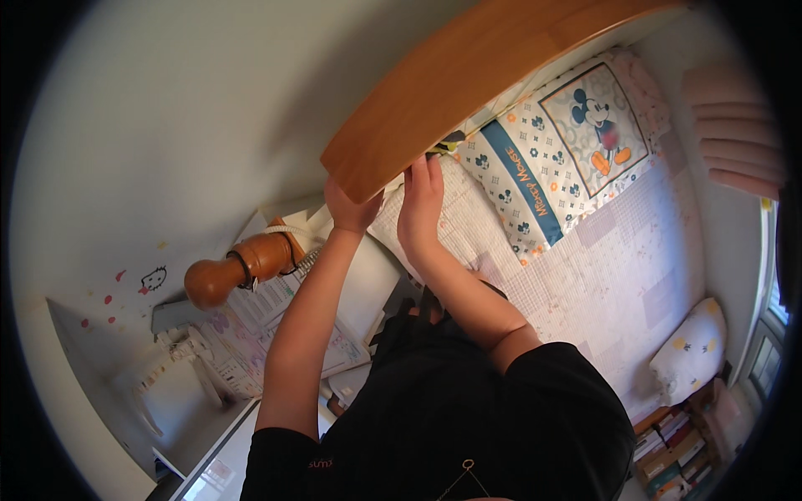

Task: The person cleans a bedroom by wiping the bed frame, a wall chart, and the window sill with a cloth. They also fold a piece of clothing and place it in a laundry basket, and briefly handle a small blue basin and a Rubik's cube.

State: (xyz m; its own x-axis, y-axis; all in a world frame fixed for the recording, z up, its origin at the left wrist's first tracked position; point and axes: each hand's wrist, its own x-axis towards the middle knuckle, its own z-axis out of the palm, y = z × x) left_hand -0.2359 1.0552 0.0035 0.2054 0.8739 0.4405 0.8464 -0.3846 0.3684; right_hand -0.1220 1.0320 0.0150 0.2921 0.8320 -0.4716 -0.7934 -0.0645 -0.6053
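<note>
A long curved wooden board (438,81) runs across the top of my view, its near end just above my hands. My left hand (352,205) is raised to that end, and its fingers are hidden behind the wood. Beside it, my right hand (421,200) reaches up to the board's lower edge with its fingers extended close together. Just past its fingertips is a small yellow-green and dark item (447,144), partly covered by the board. Whether either hand grips anything is not visible.
Below right is a bed with a pale patchwork cover (614,250), a Mickey Mouse pillow (532,169) and a plain quilted pillow (460,200). A turned wooden post (250,263) with black bands stands left, near papers (244,338). A pineapple-print cushion (692,351) lies right, above books (673,451).
</note>
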